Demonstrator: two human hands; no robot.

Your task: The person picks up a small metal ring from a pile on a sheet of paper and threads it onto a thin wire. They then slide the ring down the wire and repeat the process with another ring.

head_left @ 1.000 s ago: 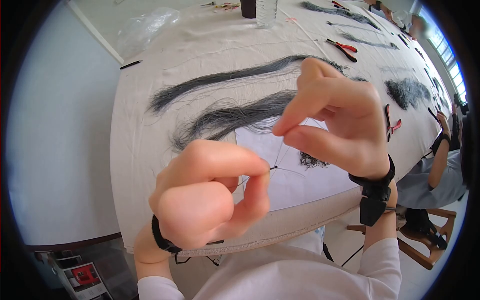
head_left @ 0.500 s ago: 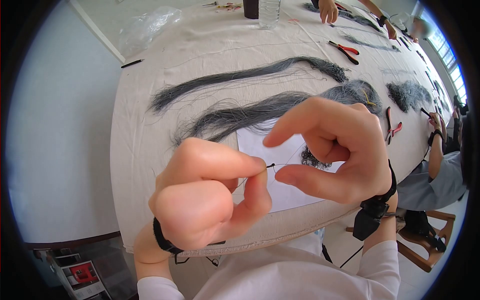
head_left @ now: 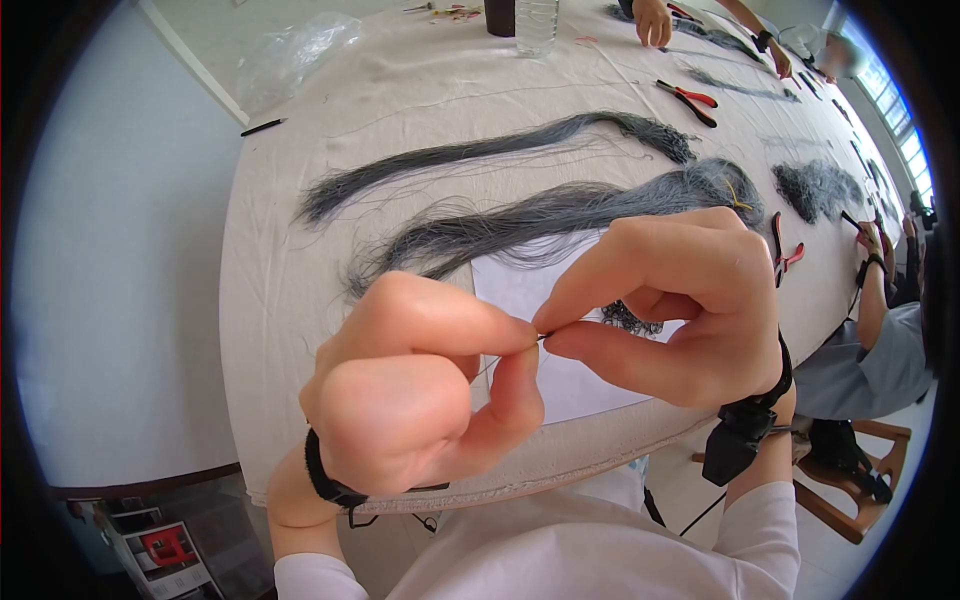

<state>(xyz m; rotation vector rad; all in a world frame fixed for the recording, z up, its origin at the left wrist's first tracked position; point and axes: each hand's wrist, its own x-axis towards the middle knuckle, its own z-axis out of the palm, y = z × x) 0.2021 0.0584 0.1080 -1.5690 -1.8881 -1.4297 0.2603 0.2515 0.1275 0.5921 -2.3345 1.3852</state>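
My left hand (head_left: 415, 380) pinches a thin dark strand (head_left: 543, 337) between thumb and forefinger, with a small dark knotted bit showing at the fingertips. From the other side, the thumb and forefinger of my right hand (head_left: 680, 310) close on that same bit, tips almost against the left ones. Under both hands lies a white sheet of paper (head_left: 580, 395), with a small pile of dark curled strands (head_left: 628, 318) partly hidden behind the right fingers. Just beyond, a long bundle of grey strands (head_left: 500, 228), tied with a yellow tie (head_left: 738, 196), lies across the table.
Another grey bundle (head_left: 450, 155) lies farther back. Red-handled pliers (head_left: 688, 102) sit behind it, and a second pair (head_left: 787, 250) is right of my hand. A plastic bottle (head_left: 538, 28) stands at the back. Other people's hands (head_left: 653, 22) work at the far side and right.
My right thumb and forefinger, apart half a second ago, have come together on the dark knotted bit. My left hand keeps its pinch almost in place.
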